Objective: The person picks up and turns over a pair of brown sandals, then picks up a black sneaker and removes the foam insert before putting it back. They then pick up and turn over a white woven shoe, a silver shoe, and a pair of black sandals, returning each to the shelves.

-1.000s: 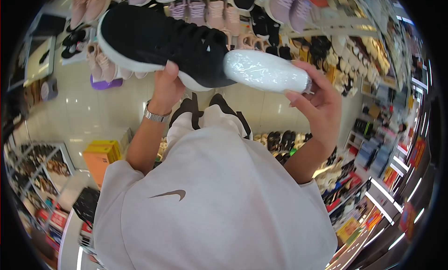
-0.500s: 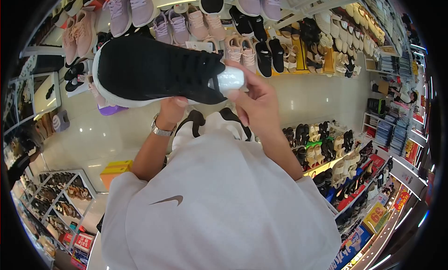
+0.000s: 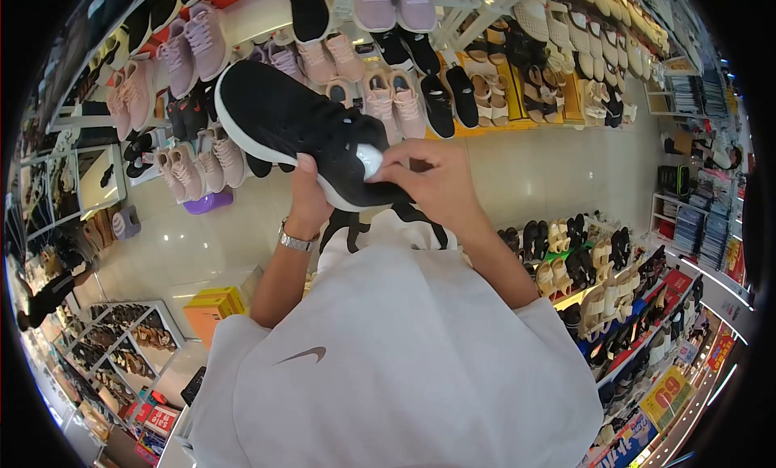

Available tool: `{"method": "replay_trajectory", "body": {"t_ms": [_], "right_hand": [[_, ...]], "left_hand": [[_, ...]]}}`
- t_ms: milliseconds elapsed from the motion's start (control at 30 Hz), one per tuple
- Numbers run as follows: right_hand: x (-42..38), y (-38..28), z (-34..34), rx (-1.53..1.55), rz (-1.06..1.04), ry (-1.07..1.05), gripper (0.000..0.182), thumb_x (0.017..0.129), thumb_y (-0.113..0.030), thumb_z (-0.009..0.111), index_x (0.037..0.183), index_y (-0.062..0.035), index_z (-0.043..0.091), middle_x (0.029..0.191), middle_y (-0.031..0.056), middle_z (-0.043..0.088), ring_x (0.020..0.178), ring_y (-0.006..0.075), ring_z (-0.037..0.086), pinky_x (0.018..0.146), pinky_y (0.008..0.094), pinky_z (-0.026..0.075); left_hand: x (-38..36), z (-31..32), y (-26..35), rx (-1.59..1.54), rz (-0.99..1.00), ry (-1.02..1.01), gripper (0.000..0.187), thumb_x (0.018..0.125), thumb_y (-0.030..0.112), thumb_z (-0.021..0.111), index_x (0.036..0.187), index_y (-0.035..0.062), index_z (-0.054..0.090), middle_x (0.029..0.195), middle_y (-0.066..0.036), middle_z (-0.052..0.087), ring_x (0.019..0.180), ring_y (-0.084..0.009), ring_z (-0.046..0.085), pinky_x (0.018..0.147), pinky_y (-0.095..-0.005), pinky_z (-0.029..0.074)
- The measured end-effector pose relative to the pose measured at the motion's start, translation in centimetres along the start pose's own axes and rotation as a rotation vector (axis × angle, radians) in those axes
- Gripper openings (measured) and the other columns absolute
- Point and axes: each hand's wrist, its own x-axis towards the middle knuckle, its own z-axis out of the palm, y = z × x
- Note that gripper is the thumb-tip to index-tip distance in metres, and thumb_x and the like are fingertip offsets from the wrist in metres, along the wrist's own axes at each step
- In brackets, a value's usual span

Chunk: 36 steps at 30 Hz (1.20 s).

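Note:
A black shoe with a white sole (image 3: 283,112) is held tilted in front of me, its toe toward the upper left. My left hand (image 3: 309,195), with a metal watch on its wrist, grips the shoe by its sole side. At the shoe's opening, my right hand (image 3: 416,173) pinches a whitish stuffing piece (image 3: 369,160). Most of that piece is inside the shoe, and only a small part shows.
Shelves of pink and lilac shoes (image 3: 394,104) stand ahead. More racks of sandals (image 3: 566,266) are at the right, and a rack (image 3: 133,339) is at the lower left. A yellow and orange box (image 3: 214,310) and a purple stool (image 3: 208,202) are on the left.
The shoe has tilted, toe up, and sits farther from my face. The whitish piece shows much less at the opening. My right hand has moved slightly down and the view has shifted.

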Motion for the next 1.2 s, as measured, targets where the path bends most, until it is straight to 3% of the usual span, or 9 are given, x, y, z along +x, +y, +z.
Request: {"method": "replay_trajectory", "body": {"t_ms": [167,300,400,500,600,700,800,1100,1200], "right_hand": [[0.0,2.1,-3.5,-0.224,0.029,0.012,0.014,0.078,-0.018,0.078,0.084,-0.0055,0.075,0.078,0.0080,0.071,0.063,0.0191,0.063,0.059,0.0311,0.047],[-0.6,3.1,-6.0,-0.201,-0.014,0.025,0.018,0.075,-0.019,0.080,0.085,-0.0056,0.072,0.077,0.0072,0.071,0.059,0.0211,0.062,0.058,0.0323,0.048],[-1.3,4.6,-7.0,-0.226,-0.067,0.134,0.023,0.073,-0.021,0.083,0.084,-0.0061,0.069,0.073,0.0075,0.070,0.059,0.0206,0.063,0.057,0.0328,0.047],[-1.5,5.2,-7.9,-0.375,-0.162,0.231,0.026,0.072,-0.013,0.084,0.090,-0.0055,0.066,0.070,0.0021,0.063,0.053,0.0075,0.052,0.052,0.0264,0.041],[-0.8,4.6,-9.7,-0.406,-0.112,0.100,0.033,0.073,-0.018,0.085,0.096,-0.0079,0.063,0.075,0.0055,0.063,0.060,0.0178,0.059,0.057,0.0304,0.048],[-1.2,5.4,-10.8,-0.091,-0.192,-0.056,0.035,0.075,-0.013,0.083,0.102,-0.0084,0.061,0.086,0.0046,0.061,0.059,0.0156,0.057,0.057,0.0279,0.048],[-0.7,6.6,-11.6,-0.095,-0.256,-0.034,0.030,0.077,-0.006,0.079,0.102,-0.0085,0.062,0.094,0.0041,0.061,0.059,0.0134,0.057,0.057,0.0267,0.048],[-0.6,8.2,-10.6,-0.239,-0.363,0.046,0.021,0.074,0.003,0.072,0.092,-0.0037,0.065,0.087,0.0023,0.058,0.060,0.0104,0.055,0.055,0.0246,0.045],[-0.7,6.6,-10.4,-0.377,-0.499,0.074,0.015,0.072,-0.004,0.073,0.083,-0.0062,0.063,0.085,0.0020,0.059,0.062,0.0184,0.061,0.056,0.0310,0.049]], "left_hand": [[1.0,1.7,-2.7,0.195,-0.146,0.016,0.079,0.091,0.058,0.062,0.139,-0.0009,0.043,0.128,-0.012,0.060,0.113,-0.0234,0.063,0.097,-0.0371,0.053],[2.1,3.8,-4.4,0.084,-0.215,0.087,0.068,0.098,0.054,0.053,0.136,-0.0022,0.046,0.126,-0.011,0.062,0.112,-0.0229,0.064,0.096,-0.0375,0.054],[1.8,6.0,-5.3,0.062,-0.260,0.048,0.065,0.100,0.054,0.048,0.135,-0.0012,0.048,0.127,-0.012,0.063,0.113,-0.0229,0.063,0.098,-0.0373,0.053],[1.5,7.5,-6.2,0.083,-0.276,0.030,0.068,0.099,0.057,0.048,0.136,-0.0009,0.049,0.128,-0.013,0.062,0.115,-0.0231,0.062,0.100,-0.0366,0.051],[1.3,7.5,-6.6,0.041,-0.304,0.035,0.070,0.101,0.058,0.039,0.139,0.0003,0.046,0.132,-0.014,0.060,0.118,-0.0252,0.061,0.103,-0.0389,0.050],[1.9,8.4,-6.5,-0.123,-0.312,0.049,0.070,0.102,0.059,0.034,0.140,0.0012,0.045,0.133,-0.014,0.059,0.119,-0.0264,0.060,0.104,-0.0401,0.049],[1.5,8.8,-6.9,-0.187,-0.332,0.081,0.069,0.103,0.059,0.033,0.140,0.0016,0.045,0.132,-0.014,0.059,0.119,-0.0263,0.061,0.103,-0.0401,0.050],[1.1,8.6,-8.2,-0.072,-0.352,0.097,0.060,0.104,0.052,0.038,0.137,0.0020,0.048,0.129,-0.012,0.061,0.115,-0.0220,0.062,0.100,-0.0367,0.052],[1.3,9.4,-7.1,-0.056,-0.332,0.094,0.060,0.104,0.052,0.038,0.137,0.0020,0.048,0.128,-0.012,0.062,0.114,-0.0215,0.063,0.099,-0.0362,0.052]]}}
